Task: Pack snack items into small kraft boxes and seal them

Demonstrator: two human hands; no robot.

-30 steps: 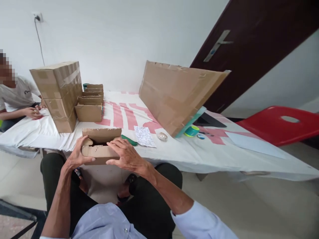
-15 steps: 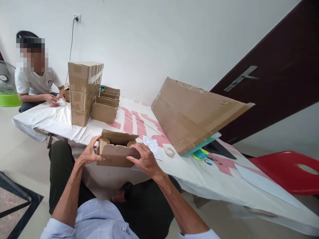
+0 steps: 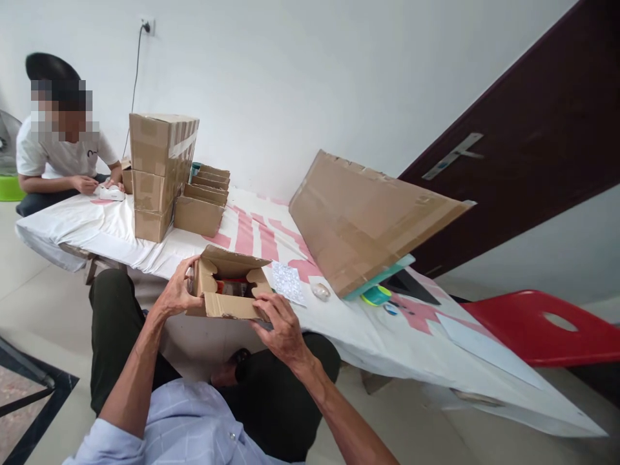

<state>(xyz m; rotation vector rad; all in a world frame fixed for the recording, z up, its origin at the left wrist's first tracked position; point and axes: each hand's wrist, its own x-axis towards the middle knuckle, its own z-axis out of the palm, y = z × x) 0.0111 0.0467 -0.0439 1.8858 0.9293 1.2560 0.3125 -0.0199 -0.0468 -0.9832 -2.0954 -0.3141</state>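
Yes, the left hand [image 3: 177,294] and right hand [image 3: 285,330] each had a grip on one end of the open cardboard box [image 3: 228,306], below and left of frame centre, something red [image 3: 231,287] showing inside!

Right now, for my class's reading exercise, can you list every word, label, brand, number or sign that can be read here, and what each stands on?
Readable text: none.
White shirt of the seated person: a dark mark, too small to read.
Patterned sheet: fine markings, no legible words.
Red item inside the open box: too small to tell whether it bears print.
Stacked boxes: no lettering I can make out.
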